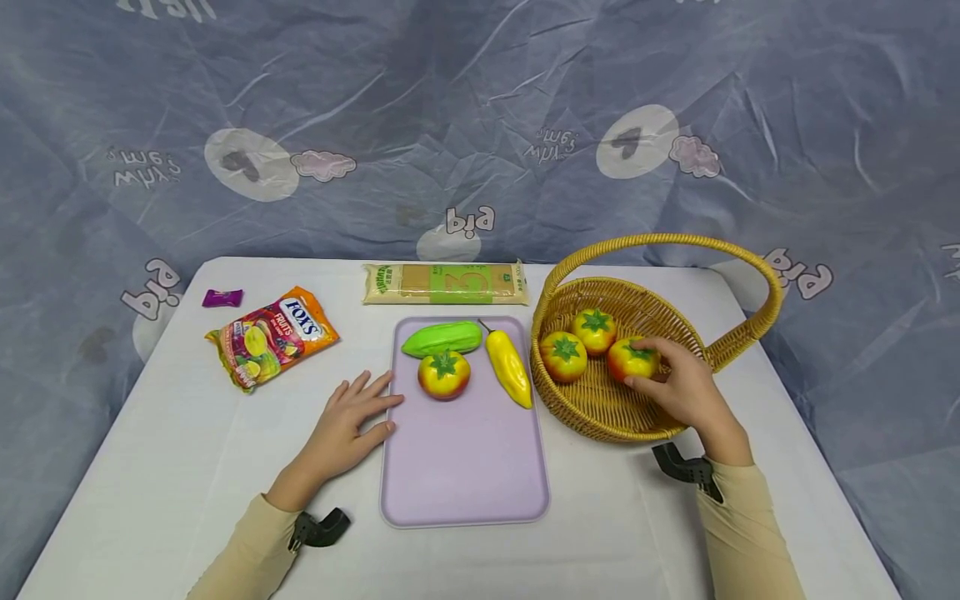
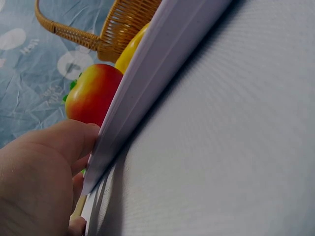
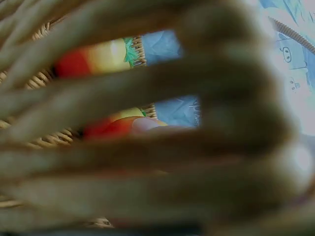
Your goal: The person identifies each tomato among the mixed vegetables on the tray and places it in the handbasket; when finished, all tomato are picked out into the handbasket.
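Observation:
In the head view, my right hand [image 1: 684,390] reaches into the wicker basket [image 1: 592,427] and grips a red-and-yellow tomato [image 1: 628,362] between thumb and fingers. Two similar tomatoes, one at the back [image 1: 595,332] and one at the left [image 1: 563,358], lie beside it. My left hand [image 1: 341,432] rests at the left rim of the lilac tray [image 1: 465,467], fingers spread and fairly straight. On that tray are another tomato [image 1: 444,377], a green ridged vegetable [image 1: 441,338] and a yellow pepper [image 1: 509,368]. Blurred basket weave covers most of the right wrist view, hiding much of that hand.
Behind the tray lies a pack of noodles [image 1: 446,284]. An orange candy bag [image 1: 273,337] and a small purple wrapped candy [image 1: 222,297] are at the back left of the white table [image 1: 600,533]. The basket's tall handle [image 1: 667,240] arches over its opening.

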`<action>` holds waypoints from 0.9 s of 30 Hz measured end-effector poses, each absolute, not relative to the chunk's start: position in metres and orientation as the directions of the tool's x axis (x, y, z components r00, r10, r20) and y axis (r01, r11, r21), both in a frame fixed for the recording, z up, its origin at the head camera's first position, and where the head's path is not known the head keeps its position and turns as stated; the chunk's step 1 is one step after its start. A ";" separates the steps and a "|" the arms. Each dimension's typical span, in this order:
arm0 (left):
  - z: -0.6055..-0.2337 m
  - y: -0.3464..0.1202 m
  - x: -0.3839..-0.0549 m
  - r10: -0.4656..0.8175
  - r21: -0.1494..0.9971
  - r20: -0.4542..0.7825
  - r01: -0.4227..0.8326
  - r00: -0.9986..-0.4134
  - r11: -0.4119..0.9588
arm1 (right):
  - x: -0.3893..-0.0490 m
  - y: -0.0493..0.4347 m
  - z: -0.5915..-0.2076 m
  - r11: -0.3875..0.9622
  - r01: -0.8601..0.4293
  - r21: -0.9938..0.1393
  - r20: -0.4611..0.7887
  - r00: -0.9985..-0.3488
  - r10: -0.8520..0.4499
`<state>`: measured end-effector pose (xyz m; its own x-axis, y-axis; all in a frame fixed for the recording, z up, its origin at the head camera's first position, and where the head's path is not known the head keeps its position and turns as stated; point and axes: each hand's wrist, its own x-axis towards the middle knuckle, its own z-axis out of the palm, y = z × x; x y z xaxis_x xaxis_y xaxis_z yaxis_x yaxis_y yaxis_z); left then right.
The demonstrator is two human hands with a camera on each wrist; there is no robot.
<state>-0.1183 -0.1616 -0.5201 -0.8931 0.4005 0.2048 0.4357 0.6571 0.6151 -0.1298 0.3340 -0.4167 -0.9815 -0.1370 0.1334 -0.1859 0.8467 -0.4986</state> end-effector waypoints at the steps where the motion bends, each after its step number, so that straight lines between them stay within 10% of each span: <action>1: -0.520 -0.162 -0.118 0.401 0.615 0.203 0.435 -0.893 0.658 | -0.131 0.334 -0.417 0.850 -0.182 -0.495 0.129 -0.982 -0.135; 27: -0.521 -0.162 -0.119 0.405 0.617 0.198 0.434 -0.893 0.657 | -0.134 0.329 -0.423 0.892 -0.084 -0.445 0.014 -0.996 -0.086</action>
